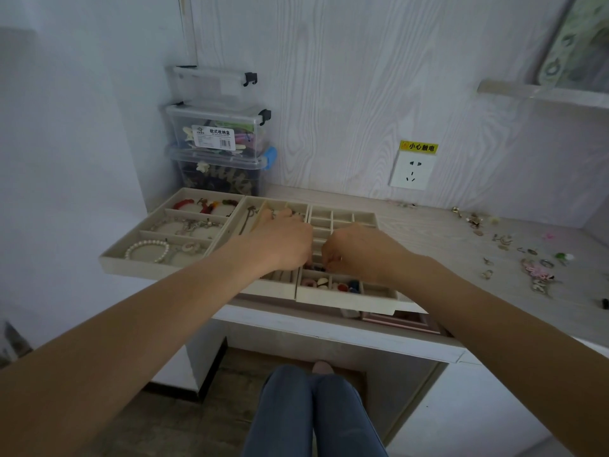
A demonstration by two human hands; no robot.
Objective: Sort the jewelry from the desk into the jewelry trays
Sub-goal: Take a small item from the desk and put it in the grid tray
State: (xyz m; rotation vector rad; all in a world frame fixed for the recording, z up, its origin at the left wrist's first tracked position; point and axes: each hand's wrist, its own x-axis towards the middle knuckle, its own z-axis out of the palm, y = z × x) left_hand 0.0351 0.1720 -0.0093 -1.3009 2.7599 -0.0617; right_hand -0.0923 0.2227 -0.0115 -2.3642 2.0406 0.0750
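Observation:
Three beige jewelry trays lie side by side on the desk's left part. The left tray [131, 263] holds a pearl bracelet [147, 250], chains and red bead bracelets. The middle tray [263, 293] has long slots. The right tray [346, 301], a grid of small cells, holds several small coloured pieces in its front row. My left hand [283, 245] and my right hand [354, 253] meet over the seam between the middle and right trays, fingers curled down into the cells. What the fingertips hold is hidden. Loose jewelry [535, 265] lies scattered on the desk at the right.
Three clear lidded storage boxes [219, 133] are stacked against the wall behind the left tray. A wall socket [412, 171] sits above the desk. The trays overhang the desk's front edge. My knees in jeans [313, 413] show below the desk.

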